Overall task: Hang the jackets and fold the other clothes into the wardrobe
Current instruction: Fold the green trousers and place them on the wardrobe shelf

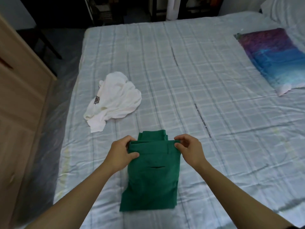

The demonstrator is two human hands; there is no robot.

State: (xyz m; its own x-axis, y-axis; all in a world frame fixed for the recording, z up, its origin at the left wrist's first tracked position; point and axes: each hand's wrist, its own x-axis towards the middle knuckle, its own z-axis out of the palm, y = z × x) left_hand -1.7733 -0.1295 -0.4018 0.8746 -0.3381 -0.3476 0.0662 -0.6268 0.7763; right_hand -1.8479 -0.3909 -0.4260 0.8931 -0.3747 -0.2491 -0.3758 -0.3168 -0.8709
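While the green trousers (pixel 151 182) lie folded on the bed (pixel 214 113), the left hand (pixel 122 152) and right hand (pixel 189 149) pinch their far edge; a white shirt (pixel 113 100) lies crumpled nearby.

Trousers (pixel 151 182): plain green
Shirt (pixel 113 100): white (small dark emblem at 9 o'clock)
Bedsheet (pixel 214 80): pale blue-white checks
Pillow (pixel 274 60): purple fading to blue
Wardrobe (pixel 19 96): light wood

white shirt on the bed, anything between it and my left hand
Nothing visible. The white shirt lies crumpled beyond the left hand, with only bare bedsheet between; that hand currently grips the green trousers.
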